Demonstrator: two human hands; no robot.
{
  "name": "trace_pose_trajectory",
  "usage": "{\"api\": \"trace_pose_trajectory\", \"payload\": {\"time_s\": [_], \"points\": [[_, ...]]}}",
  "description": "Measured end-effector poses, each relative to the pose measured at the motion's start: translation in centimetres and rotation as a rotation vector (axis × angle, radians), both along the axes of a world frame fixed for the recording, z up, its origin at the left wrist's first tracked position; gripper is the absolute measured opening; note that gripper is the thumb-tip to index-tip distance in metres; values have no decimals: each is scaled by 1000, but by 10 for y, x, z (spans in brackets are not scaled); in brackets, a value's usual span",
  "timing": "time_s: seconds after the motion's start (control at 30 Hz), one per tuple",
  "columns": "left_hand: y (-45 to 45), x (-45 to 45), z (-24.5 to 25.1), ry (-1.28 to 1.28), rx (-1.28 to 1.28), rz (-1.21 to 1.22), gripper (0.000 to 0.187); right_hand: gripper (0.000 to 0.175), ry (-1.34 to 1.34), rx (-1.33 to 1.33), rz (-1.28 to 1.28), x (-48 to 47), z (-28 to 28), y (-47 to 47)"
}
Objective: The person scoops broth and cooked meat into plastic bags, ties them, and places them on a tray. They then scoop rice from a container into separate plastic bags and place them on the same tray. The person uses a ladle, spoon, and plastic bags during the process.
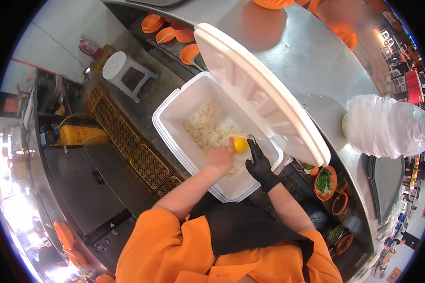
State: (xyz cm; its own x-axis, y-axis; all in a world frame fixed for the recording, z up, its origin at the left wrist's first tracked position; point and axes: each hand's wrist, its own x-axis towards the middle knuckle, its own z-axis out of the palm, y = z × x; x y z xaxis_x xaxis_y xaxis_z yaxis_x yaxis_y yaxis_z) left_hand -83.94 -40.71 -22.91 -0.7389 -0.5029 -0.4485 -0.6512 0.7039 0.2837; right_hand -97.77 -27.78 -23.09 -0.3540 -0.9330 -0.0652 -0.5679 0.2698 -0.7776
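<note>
A white cooler box (167,109) stands before me with its lid (265,92) raised. Cooked rice (207,123) lies inside, heaped toward the far left end. My bare left hand (220,158) is closed around what looks like a yellow scoop (240,144), whose rounded part shows beyond my fingers; a bit of yellow also peeks out on the hand's other side. My right hand (262,168), in a black glove, grips the edge of a clear plastic container (249,136) beside the scoop. Most of that container is hard to make out.
A steel counter (315,67) curves behind the lid, bearing a plastic-wrapped stack (386,125) and grey trays (386,187). Orange bowls (189,54) and a bowl of greens (325,182) sit on its lower shelf. Leftward are a stool (122,70) and crates (150,166).
</note>
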Motion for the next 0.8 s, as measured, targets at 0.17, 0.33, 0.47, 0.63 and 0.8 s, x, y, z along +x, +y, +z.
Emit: {"api": "trace_pose_trajectory", "payload": {"time_s": [0.17,0.33,0.47,0.63,0.8], "points": [[-2,7,35,110,-162,-78,66,83,130,138,-79,-11,3,1],[-73,-4,16,-231,133,53,61,75,456,131,8,-32,2,12],[-82,-56,-105,-372,99,-92,59,71,565,177,-40,-28,-4,13],[-12,-41,-206,-315,50,-465,43,64,567,277,-42,-27,-11,16],[26,-18,-199,-436,241,-881,28,71,738,216,-59,-28,-17,15]]}}
